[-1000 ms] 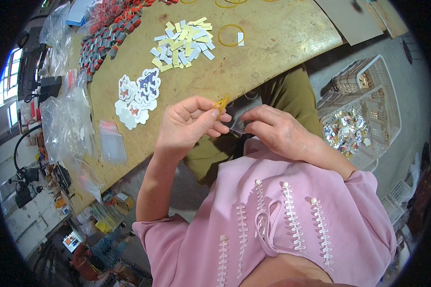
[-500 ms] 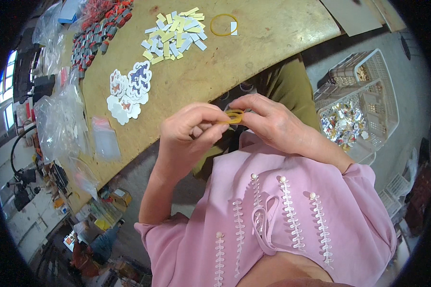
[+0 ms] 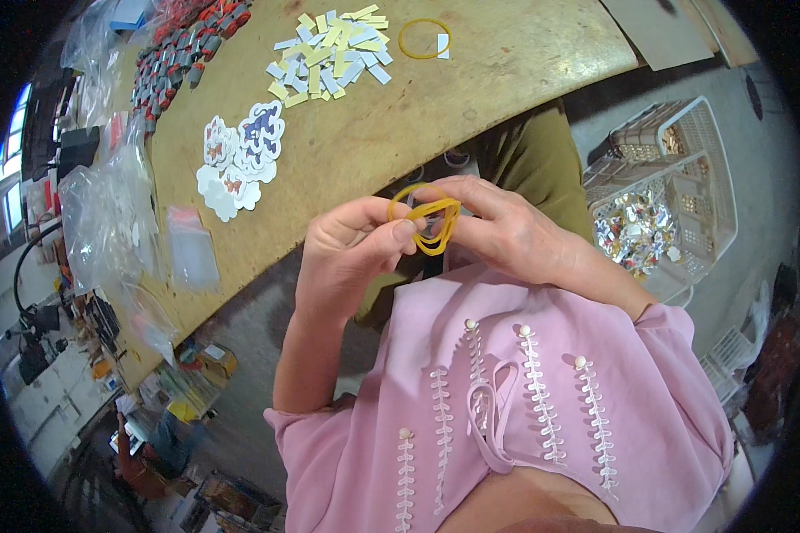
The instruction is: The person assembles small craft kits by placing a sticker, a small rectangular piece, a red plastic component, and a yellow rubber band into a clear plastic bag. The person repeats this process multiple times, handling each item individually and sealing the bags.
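Several yellow rubber bands [image 3: 454, 210] are gathered in front of my chest, off the table's near edge. My right hand [image 3: 511, 233] is closed on the bunch, its fingers curled over the top. Thumb and index finger of my left hand [image 3: 351, 253] pinch at one band, whose loop stands out from the others beside the fingertips. On the table beyond lie a heap of small yellow and white paper strips [image 3: 333, 53] and a pile of die-cut picture cards [image 3: 240, 158]. A single large rubber band [image 3: 402, 40] lies there too, partly around a white strip [image 3: 444, 46].
Clear plastic bags [image 3: 107, 222] and rows of grey and red small parts [image 3: 173, 71] cover the table's left side. A flat clear packet [image 3: 192, 253] lies near its edge. On the floor at right stands a white plastic basket [image 3: 716, 178] with colourful pieces. Another person [image 3: 142, 457] is far lower left.
The bunch of bands has spread into wider loops, and one loop now stands apart between my hands. My left hand has shifted slightly. The view has tilted a little.
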Demonstrator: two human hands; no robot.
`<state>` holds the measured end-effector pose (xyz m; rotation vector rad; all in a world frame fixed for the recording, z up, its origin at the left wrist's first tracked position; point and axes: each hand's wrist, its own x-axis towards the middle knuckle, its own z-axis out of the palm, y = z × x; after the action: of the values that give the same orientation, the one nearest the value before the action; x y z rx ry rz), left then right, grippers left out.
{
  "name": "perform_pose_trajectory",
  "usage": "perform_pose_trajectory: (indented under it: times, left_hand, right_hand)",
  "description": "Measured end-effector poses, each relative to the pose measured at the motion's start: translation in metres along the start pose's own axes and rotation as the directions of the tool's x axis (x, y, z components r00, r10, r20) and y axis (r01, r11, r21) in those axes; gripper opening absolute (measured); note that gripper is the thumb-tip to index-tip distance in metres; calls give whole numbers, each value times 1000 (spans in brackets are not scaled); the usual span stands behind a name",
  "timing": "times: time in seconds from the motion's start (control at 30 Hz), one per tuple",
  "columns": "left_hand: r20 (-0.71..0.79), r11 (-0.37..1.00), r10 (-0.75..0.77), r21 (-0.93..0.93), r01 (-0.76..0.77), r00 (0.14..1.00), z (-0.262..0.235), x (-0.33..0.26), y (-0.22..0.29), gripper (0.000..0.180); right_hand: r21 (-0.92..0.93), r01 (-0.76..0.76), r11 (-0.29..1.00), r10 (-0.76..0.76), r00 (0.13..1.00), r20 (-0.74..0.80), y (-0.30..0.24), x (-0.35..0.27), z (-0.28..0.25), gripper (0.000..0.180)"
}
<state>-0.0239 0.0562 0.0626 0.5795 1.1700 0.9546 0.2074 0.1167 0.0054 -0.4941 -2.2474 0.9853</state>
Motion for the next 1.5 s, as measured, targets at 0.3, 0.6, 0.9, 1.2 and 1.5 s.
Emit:
perform_pose_trajectory:
  times: [0.3, 0.6, 0.9, 1.2, 1.5]
  left_hand:
    - [197, 74, 690, 938, -339, 696, 8, 6, -28, 12]
    - [397, -13, 239, 914, -406, 886, 1, -11, -15, 10]
    - [384, -225, -42, 896, -383, 922, -11, -9, -28, 20]
    - [299, 208, 226, 915, -346, 927, -8, -35, 5, 39]
    - [169, 473, 505, 767, -435, 846, -21, -25, -24, 35]
  right_hand:
    - [18, -21, 1000, 22, 1000, -17, 0, -3, 9, 34]
    - [123, -86, 989, 78, 995, 63, -1, -3, 12, 28]
    - [226, -11, 974, -28, 986, 166, -10, 1, 19, 24]
    - [144, -10, 990, -3, 996, 91, -8, 8, 8, 31]
    - [148, -80, 986, 69, 994, 81, -11, 7, 8, 23]
